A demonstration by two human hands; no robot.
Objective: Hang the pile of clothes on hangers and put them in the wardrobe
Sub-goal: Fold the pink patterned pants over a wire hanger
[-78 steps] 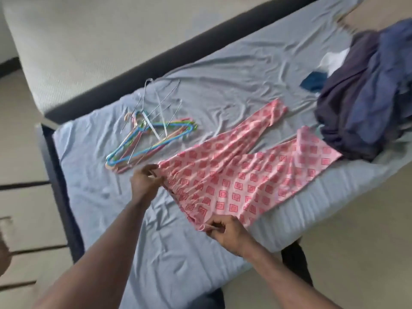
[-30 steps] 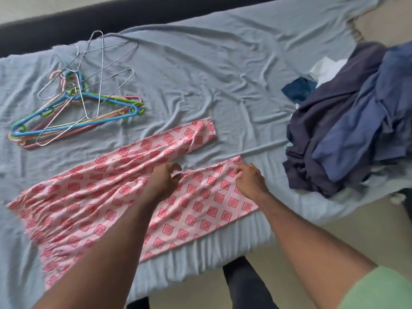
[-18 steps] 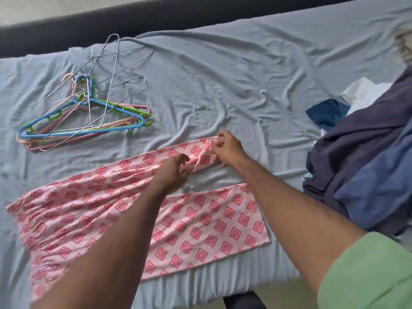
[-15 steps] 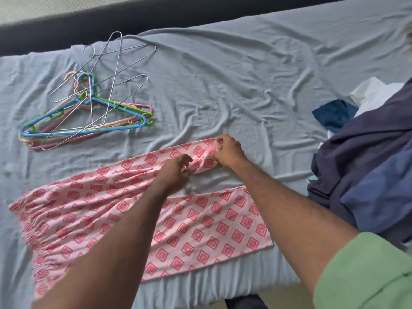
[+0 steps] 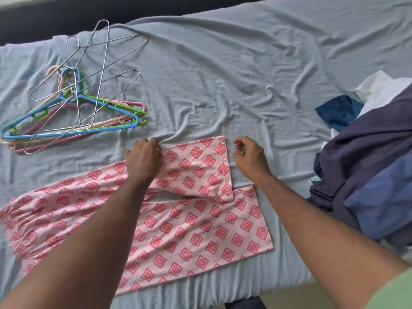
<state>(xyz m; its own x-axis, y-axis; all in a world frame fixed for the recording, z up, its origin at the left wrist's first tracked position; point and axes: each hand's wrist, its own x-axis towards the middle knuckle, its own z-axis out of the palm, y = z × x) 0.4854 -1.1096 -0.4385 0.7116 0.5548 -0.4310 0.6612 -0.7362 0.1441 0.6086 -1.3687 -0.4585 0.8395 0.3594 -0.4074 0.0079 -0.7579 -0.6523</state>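
Nearest, at the bed's front edge: pink patterned trousers (image 5: 191,230) of thin cotton-like cloth, printed with red diamonds, laid flat on a wrinkled blue-grey sheet (image 5: 223,70), gathered waistband to the left, both legs running right, the far leg's hem just overlapping the near leg. Crossing over the cloth from below: two bare forearms, hiding part of the waist area. On the far leg's upper edge: left hand (image 5: 144,159), knuckles up, fingers curled down onto the fabric, grip pressing or pinching it, hard to tell which. Just right of the far leg's hem: right hand (image 5: 250,158), fingers loosely curled, grip holding nothing, not touching the cloth. Right, near the edge: heaped pile of clothes (image 5: 365,181), soft dark navy and mid-blue folds, with a teal piece and white cloth behind. Farther left: tangle of hangers (image 5: 73,110), plastic ones in blue, green, pink and peach under thin bent wire ones. Farthest: dark bed frame edge (image 5: 66,16).
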